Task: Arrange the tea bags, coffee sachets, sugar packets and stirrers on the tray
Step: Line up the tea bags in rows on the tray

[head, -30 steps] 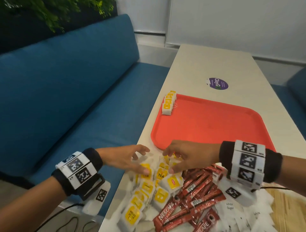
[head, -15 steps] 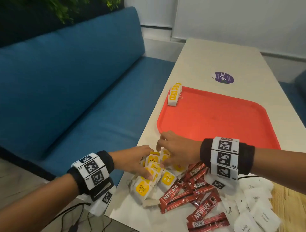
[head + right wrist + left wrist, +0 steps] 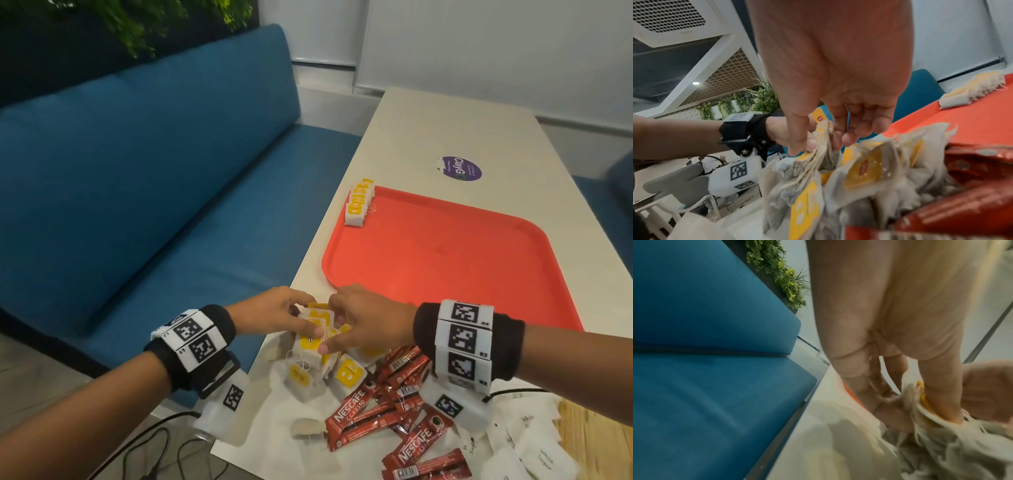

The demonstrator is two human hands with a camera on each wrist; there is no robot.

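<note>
A bundle of yellow-labelled tea bags is lifted just off the near pile, squeezed between both hands. My left hand grips its left side, thumb and fingers curled round the bags. My right hand pinches the right side of the same bundle. Loose tea bags lie below. A neat row of tea bags stands at the red tray's far left corner. Red coffee sachets and white sugar packets lie near the front edge.
The cream table has a purple sticker beyond the tray. A blue sofa runs along the table's left edge. Cables lie on the floor below. Wooden stirrers show at the right edge.
Both hands have drawn together from spread over the pile and gathered several tea bags into an upright bundle between them. The view has shifted slightly.
</note>
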